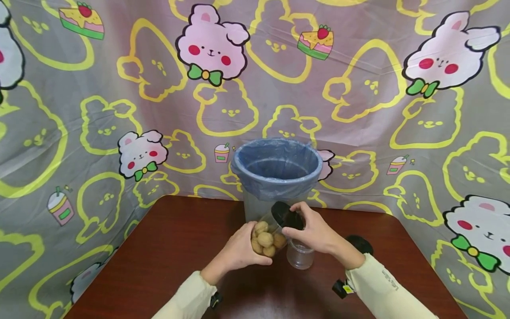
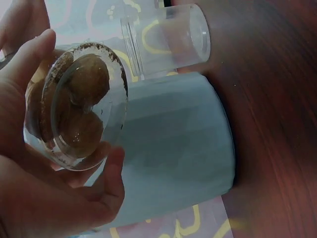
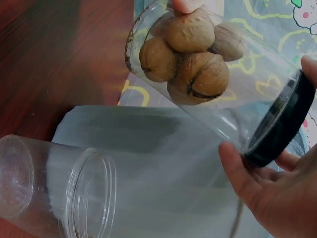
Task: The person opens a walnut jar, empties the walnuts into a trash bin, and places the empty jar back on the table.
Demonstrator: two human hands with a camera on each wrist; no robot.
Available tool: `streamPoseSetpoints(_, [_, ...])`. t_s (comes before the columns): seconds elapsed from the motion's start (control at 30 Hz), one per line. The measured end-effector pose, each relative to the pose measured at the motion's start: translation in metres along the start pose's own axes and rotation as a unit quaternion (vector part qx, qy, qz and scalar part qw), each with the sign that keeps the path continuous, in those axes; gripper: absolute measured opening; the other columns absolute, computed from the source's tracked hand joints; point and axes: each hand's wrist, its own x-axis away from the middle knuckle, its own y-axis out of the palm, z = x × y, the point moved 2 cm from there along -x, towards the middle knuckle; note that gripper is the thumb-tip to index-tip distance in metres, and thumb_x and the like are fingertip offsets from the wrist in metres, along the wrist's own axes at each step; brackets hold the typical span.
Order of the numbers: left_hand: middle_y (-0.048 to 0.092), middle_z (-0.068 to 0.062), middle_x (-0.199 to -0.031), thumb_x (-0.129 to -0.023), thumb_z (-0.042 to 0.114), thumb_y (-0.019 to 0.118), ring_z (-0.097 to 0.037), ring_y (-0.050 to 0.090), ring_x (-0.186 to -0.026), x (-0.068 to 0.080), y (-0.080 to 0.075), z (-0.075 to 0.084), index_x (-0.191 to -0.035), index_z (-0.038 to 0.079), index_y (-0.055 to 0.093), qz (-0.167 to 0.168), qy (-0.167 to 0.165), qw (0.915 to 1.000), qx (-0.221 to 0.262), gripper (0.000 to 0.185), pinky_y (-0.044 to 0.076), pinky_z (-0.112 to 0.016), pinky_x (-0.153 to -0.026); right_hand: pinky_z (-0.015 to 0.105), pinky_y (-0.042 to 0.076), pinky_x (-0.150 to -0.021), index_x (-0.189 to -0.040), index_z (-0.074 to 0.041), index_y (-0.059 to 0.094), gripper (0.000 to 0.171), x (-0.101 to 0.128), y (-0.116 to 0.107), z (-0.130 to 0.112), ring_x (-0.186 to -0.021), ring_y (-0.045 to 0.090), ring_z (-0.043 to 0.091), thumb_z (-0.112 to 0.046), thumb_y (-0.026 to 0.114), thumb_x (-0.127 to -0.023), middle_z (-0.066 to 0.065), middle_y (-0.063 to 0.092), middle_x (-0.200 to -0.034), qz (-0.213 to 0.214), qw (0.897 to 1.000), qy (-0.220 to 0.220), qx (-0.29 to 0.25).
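The left hand point(image 1: 239, 250) grips the clear plastic jar of walnuts point(image 1: 266, 239) above the brown table point(image 1: 159, 257); the right hand point(image 1: 314, 230) pinches its black lid point(image 1: 284, 215), still on. The empty clear jar point(image 1: 299, 254) waits, unfilled.

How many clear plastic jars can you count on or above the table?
2: the jar of walnuts tilted in both hands, and an empty jar standing on the table beside it.

Tan-brown walnuts point(image 1: 264, 239) fill a clear jar point(image 3: 208, 94) with a black lid point(image 1: 286, 215), beside a grey bin point(image 1: 255, 206) lined in blue, on a dark reddish-brown table point(image 1: 159, 257), before a grey backdrop point(image 1: 119, 88) patterned with pink bunnies.
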Motion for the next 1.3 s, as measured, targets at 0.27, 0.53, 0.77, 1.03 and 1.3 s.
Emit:
streamPoseSetpoints(0.27, [0.050, 0.001, -0.104, -0.055, 0.051, 0.085, -0.014, 0.051, -0.091, 0.002, 0.009, 0.006, -0.123, 0.007, 0.046, -0.001, -0.010, 0.9999, 0.005, 0.090, 0.046, -0.033, -0.078, 0.036, 0.044, -0.076, -0.118, -0.009, 0.045, 0.058, -0.002, 0.002, -0.002, -0.089, 0.052, 0.020, -0.047, 0.068, -0.082, 0.006, 0.054, -0.103, 0.029, 0.999, 0.018, -0.001])
streamPoseSetpoints(0.53, [0.050, -0.001, -0.107, -0.056, 0.050, 0.085, -0.016, 0.051, -0.094, 0.002, 0.014, 0.009, -0.124, 0.006, 0.045, 0.010, -0.001, 0.9999, 0.007, 0.090, 0.046, -0.033, -0.080, 0.042, 0.044, -0.086, -0.126, -0.005, 0.043, 0.067, -0.003, 0.003, -0.001, -0.102, 0.053, 0.023, -0.048, 0.068, -0.082, 0.010, 0.053, -0.118, 0.034, 0.999, 0.018, 0.006])
streamPoseSetpoints(0.77, [0.053, 0.003, -0.099, -0.056, 0.048, 0.086, -0.013, 0.053, -0.088, 0.002, 0.014, 0.010, -0.120, 0.007, 0.047, 0.003, 0.013, 0.9999, 0.010, 0.086, 0.046, -0.030, -0.077, 0.043, 0.045, -0.087, -0.133, -0.005, 0.045, 0.071, -0.002, 0.002, 0.001, -0.106, 0.052, 0.024, -0.051, 0.066, -0.082, 0.010, 0.052, -0.125, 0.026, 0.999, 0.024, 0.027])
streamPoseSetpoints(1.03, [0.055, 0.005, -0.099, -0.055, 0.045, 0.088, -0.009, 0.056, -0.083, 0.003, 0.017, 0.009, -0.120, 0.009, 0.047, 0.002, 0.013, 0.9986, 0.051, 0.084, 0.047, -0.027, -0.073, 0.034, 0.047, -0.075, -0.126, -0.008, 0.051, 0.063, -0.003, 0.002, 0.003, -0.093, 0.053, 0.018, -0.051, 0.065, -0.083, 0.005, 0.055, -0.114, 0.034, 0.999, 0.005, 0.041])
streamPoseSetpoints(1.3, [0.057, 0.004, -0.104, -0.055, 0.044, 0.088, -0.009, 0.057, -0.087, 0.001, 0.019, 0.006, -0.127, 0.008, 0.045, 0.008, 0.018, 0.9967, 0.078, 0.091, 0.048, -0.028, -0.076, 0.032, 0.047, -0.072, -0.124, -0.008, 0.052, 0.059, -0.002, 0.001, 0.001, -0.089, 0.053, 0.016, -0.048, 0.065, -0.083, 0.003, 0.055, -0.109, 0.050, 0.998, -0.021, 0.042])
